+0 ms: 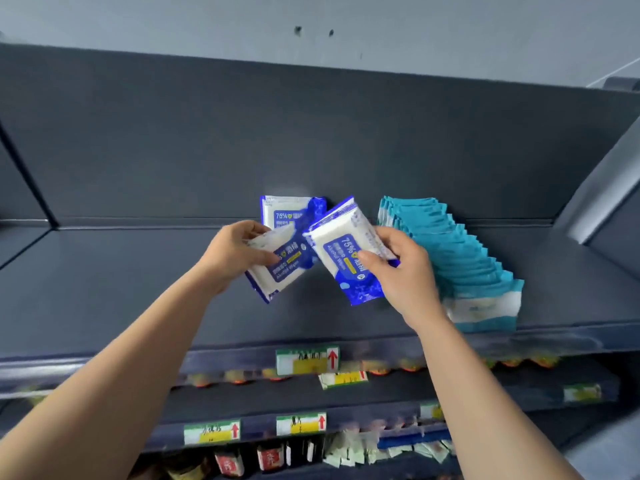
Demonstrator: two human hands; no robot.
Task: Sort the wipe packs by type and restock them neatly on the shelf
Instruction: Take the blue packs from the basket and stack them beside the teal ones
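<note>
My left hand (231, 252) grips a blue-and-white alcohol wipe pack (280, 268) by its upper left end, tilted above the dark shelf (138, 289). My right hand (405, 271) holds a second blue-and-white pack (341, 251), thumb across its label, also tilted. A third blue-and-white pack (287, 211) stands upright against the shelf's back panel behind them. To the right, a row of several teal wipe packs (460, 258) stands on edge from the back toward the shelf's front.
The shelf's left half is bare dark surface. Its front rail carries a price tag (306, 360) with a red arrow. Lower shelves hold more tags (212, 432), small bottles (270, 457) and loose sachets (381, 448). A slanted side panel (602, 202) bounds the right.
</note>
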